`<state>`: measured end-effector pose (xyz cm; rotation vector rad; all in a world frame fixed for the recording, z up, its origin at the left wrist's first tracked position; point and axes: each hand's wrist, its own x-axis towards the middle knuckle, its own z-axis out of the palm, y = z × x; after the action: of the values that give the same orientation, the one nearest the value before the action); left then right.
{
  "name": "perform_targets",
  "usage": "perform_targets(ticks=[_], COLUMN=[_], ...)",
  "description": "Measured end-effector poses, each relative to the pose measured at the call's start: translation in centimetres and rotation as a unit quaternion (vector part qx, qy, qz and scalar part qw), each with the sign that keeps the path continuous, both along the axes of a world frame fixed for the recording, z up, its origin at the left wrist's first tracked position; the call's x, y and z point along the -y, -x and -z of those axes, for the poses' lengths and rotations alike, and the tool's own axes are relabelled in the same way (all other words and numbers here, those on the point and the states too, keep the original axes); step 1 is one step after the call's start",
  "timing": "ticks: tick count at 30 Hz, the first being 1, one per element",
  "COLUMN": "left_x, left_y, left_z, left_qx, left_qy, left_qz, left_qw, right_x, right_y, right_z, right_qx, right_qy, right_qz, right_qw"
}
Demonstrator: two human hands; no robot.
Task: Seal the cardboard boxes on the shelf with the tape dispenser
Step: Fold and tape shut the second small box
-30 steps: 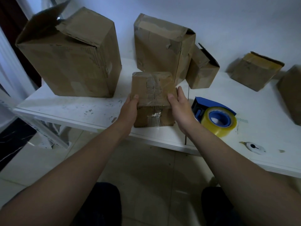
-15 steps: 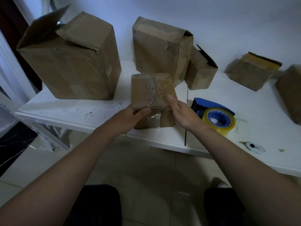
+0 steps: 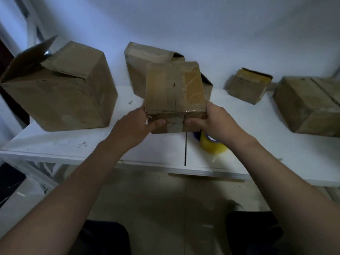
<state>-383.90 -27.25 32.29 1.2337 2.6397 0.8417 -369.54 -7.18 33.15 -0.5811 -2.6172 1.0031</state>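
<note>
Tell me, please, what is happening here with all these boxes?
A person holds a small cardboard box with the left hand and the right hand, thumbs on its near face. It seems to be lifted above the white shelf. The tape dispenser with its yellow roll lies on the shelf beneath the right hand, untouched. A large box at the left has a flap standing open.

L+R forearms (image 3: 77, 188) bare; dk trousers (image 3: 104, 236)
</note>
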Motion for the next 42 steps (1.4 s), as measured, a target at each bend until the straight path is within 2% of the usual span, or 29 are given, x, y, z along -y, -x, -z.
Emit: perform_targets(ticks=[4, 6, 13, 20, 23, 28, 32, 37, 42], left_x=[-5.9, -9.7, -22.3, -29.3, -31.5, -33.3, -34.0, -33.5, -32.9], left_y=[-2.0, -2.9, -6.3, -7.5, -7.8, -8.9, -9.1, -10.3, -10.9], left_z=[-2.5, -3.1, -0.5, 3.9, 5.6, 6.9, 7.1, 6.5, 5.5], left_qx=[-0.035, -0.028, -0.08, -0.053, -0.071, -0.12, -0.104, -0.106, -0.092], left_qy=[-0.022, -0.044, 0.024, 0.065, 0.085, 0.131, 0.095, 0.06, 0.078], left_qz=[0.018, 0.072, 0.146, 0.204, 0.202, 0.178, 0.157, 0.132, 0.148], left_qw=[0.999, 0.996, 0.986, 0.975, 0.973, 0.968, 0.978, 0.984, 0.982], right_x=[-4.3, -7.0, -16.0, -21.9, -23.5, -24.0, -23.9, -23.2, -22.7], right_y=[-3.5, -5.8, -12.0, -14.1, -14.5, -14.9, -15.0, -14.9, -15.1], right_z=[-1.8, -1.8, 0.0, 2.8, 3.7, 4.3, 4.5, 5.1, 4.2], right_qx=[-0.054, -0.056, -0.023, 0.062, 0.092, 0.157, 0.182, 0.138, 0.191], right_qy=[-0.002, -0.008, -0.025, 0.024, 0.018, -0.051, -0.116, -0.272, -0.273], right_qz=[0.077, 0.117, 0.22, 0.252, 0.28, 0.36, 0.378, 0.316, 0.301], right_qw=[0.996, 0.992, 0.975, 0.965, 0.955, 0.918, 0.9, 0.898, 0.894])
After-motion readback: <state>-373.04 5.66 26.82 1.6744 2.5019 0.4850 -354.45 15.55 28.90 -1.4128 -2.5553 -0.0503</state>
